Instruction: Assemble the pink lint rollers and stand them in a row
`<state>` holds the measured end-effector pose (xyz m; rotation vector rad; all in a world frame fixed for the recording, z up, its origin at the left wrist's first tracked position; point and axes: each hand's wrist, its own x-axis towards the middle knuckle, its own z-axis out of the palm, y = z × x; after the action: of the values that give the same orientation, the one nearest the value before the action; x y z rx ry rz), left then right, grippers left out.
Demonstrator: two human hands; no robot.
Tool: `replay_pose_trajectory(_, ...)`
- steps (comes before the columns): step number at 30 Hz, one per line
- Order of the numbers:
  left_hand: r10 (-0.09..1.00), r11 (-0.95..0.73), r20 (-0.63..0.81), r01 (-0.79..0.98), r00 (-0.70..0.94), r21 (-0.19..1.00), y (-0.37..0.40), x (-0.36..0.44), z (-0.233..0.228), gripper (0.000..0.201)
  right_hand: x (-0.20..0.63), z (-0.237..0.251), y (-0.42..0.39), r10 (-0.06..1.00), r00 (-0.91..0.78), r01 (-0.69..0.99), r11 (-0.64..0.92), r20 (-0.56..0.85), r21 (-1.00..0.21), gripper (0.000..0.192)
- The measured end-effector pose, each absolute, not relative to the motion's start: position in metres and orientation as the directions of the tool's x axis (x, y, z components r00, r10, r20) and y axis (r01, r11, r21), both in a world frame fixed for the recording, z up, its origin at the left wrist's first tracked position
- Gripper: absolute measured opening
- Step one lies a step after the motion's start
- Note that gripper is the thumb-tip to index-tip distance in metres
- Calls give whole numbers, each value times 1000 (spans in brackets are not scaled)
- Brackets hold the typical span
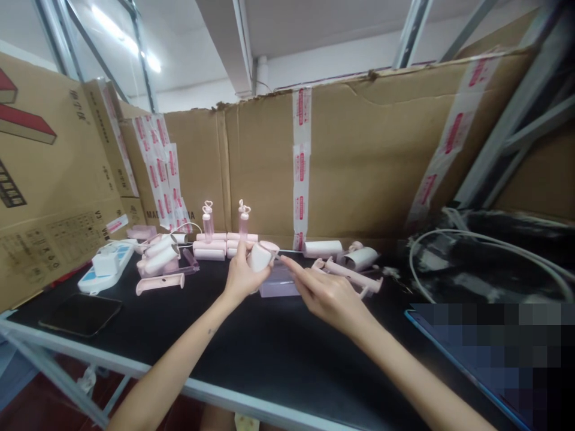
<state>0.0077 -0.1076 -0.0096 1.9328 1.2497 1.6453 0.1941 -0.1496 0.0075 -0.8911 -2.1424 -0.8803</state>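
Note:
My left hand is closed around a white cylinder with a pink end, held up above the table and tilted. My right hand comes in from the right, its index finger stretched toward the cylinder's pink end and the other fingers curled. Something thin seems to show at that fingertip, but what it is stays unclear. Just below and behind the hands lies a pale purple translucent box. Beside my right hand lies a long pink frame, partly covered by the hand.
Pink-and-white cylinders stand in a row at the back, topped by clear pink tubes with heart-shaped loops. Leftward are loose white cylinders, a pink holder, a power strip and a phone. Cardboard walls the back.

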Motion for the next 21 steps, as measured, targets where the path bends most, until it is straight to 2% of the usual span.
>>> replay_pose_trajectory(4, 763, -549, 644, 473, -52, 689, -94, 32, 0, 36, 200, 6, -142, 375, -436, 855, 456, 818, 247, 36)
replay_pose_trajectory(7, 777, -530, 621, 427, -101, 732, -82, 59, 8, 40, 211, 8, -128, 418, -334, 905, 392, 845, 164, 38)
replay_pose_trajectory(11, 813, -490, 556, 315, -170, 813, -66, 91, 13, 44, 236, 11, -107, 488, -107, 957, 286, 866, -43, 37)
replay_pose_trajectory(13, 807, -502, 568, 317, -162, 805, -60, 97, 12, 43, 247, 13, -102, 516, -1, 942, 289, 856, -173, 37)
replay_pose_trajectory(15, 797, -510, 581, 336, -162, 792, -56, 97, 10, 41, 252, 14, -102, 529, 54, 893, 355, 847, -278, 40)
replay_pose_trajectory(17, 800, -501, 579, 355, -157, 789, -55, 94, 8, 41, 251, 14, -105, 540, 1, 820, 481, 841, -310, 43)
replay_pose_trajectory(19, 810, -493, 571, 372, -132, 786, -55, 92, 6, 41, 247, 12, -107, 565, -122, 739, 600, 816, -305, 43)
replay_pose_trajectory(21, 813, -493, 571, 386, -114, 779, -56, 92, 5, 40, 241, 9, -107, 598, -225, 706, 644, 770, -295, 41)
